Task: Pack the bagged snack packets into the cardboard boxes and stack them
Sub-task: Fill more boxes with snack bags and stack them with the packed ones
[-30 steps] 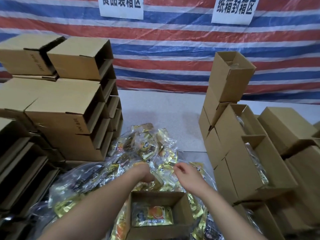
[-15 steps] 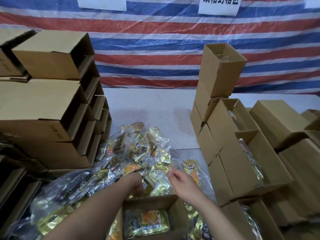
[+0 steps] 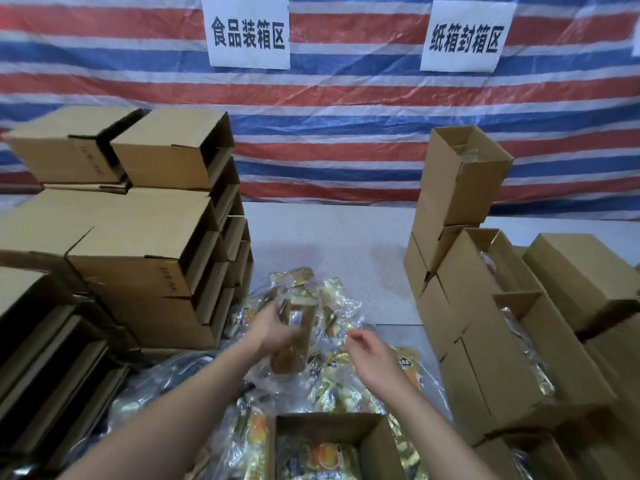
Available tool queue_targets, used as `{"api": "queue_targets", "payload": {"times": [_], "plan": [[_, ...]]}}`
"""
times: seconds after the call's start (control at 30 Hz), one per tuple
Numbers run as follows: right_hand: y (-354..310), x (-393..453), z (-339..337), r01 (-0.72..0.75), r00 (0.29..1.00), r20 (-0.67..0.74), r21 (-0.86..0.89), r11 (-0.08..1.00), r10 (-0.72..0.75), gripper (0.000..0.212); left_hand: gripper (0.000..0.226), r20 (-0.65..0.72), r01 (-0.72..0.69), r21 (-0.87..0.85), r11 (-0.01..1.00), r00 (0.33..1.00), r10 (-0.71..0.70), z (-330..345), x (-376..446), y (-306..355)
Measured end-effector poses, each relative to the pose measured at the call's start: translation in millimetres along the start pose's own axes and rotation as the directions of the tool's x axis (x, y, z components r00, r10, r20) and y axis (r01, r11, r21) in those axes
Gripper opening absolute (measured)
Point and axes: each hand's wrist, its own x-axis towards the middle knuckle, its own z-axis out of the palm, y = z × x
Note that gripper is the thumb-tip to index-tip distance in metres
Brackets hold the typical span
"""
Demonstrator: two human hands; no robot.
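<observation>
The left hand [image 3: 273, 329] is lifted above the heap of bagged snack packets [image 3: 332, 386], its grip clamped on a brown packet [image 3: 294, 337] in a clear wrapper that stands roughly upright in the fingers (motion blur hides the print on it). The right hand [image 3: 372, 355] hovers just beside it, holding nothing, fingers loosely curled with thumb and forefinger close together but not touching anything. Directly below the forearms, at the near edge of the view, an open cardboard box [image 3: 382, 445] already has an orange-and-yellow packet [image 3: 320, 459] lying flat inside. The heap spreads over the grey desk [image 3: 329, 244] between two groups of cartons: on the left, a tall stack of empty boxes [image 3: 149, 258] lying on their sides with open ends facing right; on the right, filled boxes [image 3: 498, 358] with plastic wrapping showing at their open tops, and one open box [image 3: 460, 174] perched tilted on top of them. Behind everything hangs a red, white and blue striped tarp [image 3: 346, 116] bearing two white paper signs [image 3: 247, 32] with black characters.
</observation>
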Motion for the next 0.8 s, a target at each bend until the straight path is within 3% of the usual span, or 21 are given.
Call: {"api": "queue_targets", "payload": {"times": [0.13, 0.27, 0.37, 0.5, 0.6, 0.7, 0.8], "plan": [[-54.0, -0.2, 0.4, 0.069, 0.998, -0.023, 0.156, 0.985, -0.066, 0.068, 0.051, -0.159, -0.172, -0.289, 0.942, 0.979, 0.130, -24.7, -25.9, 69.1], [-99.1, -2.3, -4.0, 0.164, 0.986, -0.048, 0.253, 0.953, -0.157, 0.075, 0.040, -0.183, -0.269, -0.466, 0.843, 0.961, 0.206, -25.4, -61.4, 112.9], [-114.1, -8.3, -6.8, 0.214, 0.977, -0.059, 0.324, 0.921, -0.206, 0.077, 0.040, -0.092, -0.180, -0.635, 0.751, 0.983, 0.158, -16.1, -81.4, 130.6], [-117.9, -22.2, -11.6, 0.281, 0.959, -0.069, 0.375, 0.883, -0.276, 0.083, 0.048, 0.127, 0.002, -0.850, 0.527, 0.971, 0.202, -8.8, -99.5, 141.9], [-114.6, -25.0, -17.0, 0.283, 0.959, -0.093, 0.376, 0.883, -0.267, 0.079, 0.068, 0.194, 0.095, -0.913, 0.397, 0.956, 0.218, -6.1, -107.7, 142.0], [-110.2, -27.4, -19.1, 0.242, 0.970, -0.097, 0.397, 0.885, -0.222, 0.069, 0.084, 0.212, 0.112, -0.904, 0.414, 0.955, 0.205, -2.3, -109.7, 139.7], [-101.2, -29.9, -26.1, 0.262, 0.963, -0.162, 0.381, 0.887, -0.215, 0.053, 0.079, 0.147, 0.013, -0.827, 0.562, 0.970, 0.195, 4.1, -108.5, 138.0]]}}
